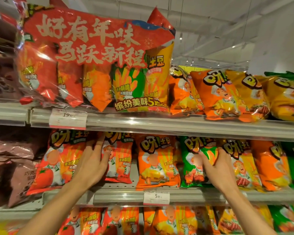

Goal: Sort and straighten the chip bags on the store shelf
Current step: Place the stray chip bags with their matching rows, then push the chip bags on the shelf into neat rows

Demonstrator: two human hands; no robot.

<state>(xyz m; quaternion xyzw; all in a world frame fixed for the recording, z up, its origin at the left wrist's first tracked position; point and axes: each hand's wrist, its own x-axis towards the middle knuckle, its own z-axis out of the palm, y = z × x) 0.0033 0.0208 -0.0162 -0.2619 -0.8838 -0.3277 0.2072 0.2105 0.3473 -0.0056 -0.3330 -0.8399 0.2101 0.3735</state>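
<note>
Glossy foil everywhere, crinkled and catching glare. Partly hidden: fingertips of the left hand (93,160), pushed in between a red tomato chip bag (58,160) and the red bag (119,158) beside it on the middle shelf (202,195); fingers straight, spread, pressing flat, gripping nothing. Hidden too: right edge of the green chip bag (193,160), covered by the right hand (215,167), thumb across the front, fingers curled round the side, gripping it. Upright between the two hands, an orange chip bag (156,160), untouched. Blurred patches over the cartoon faces on several bags. Cut off at the left border: brown bags (12,158), lettering too dim to read. Cut off at the bottom: another row of red, orange and green bags (122,221).

Readable: "呀!土豆" in yellow on the middle-row bags; "好有年味 马跃新程" in pale letters on the big red multipack (92,65) on the top shelf, with "缤纷美味5" lower down, rest obscured. Price tags: "19" (68,118) under the multipack, "5" (156,197) on the middle rail; small digits unclear.

Leaning to the right of the multipack, orange and yellow bags (227,94), tilted, overlapping.
</note>
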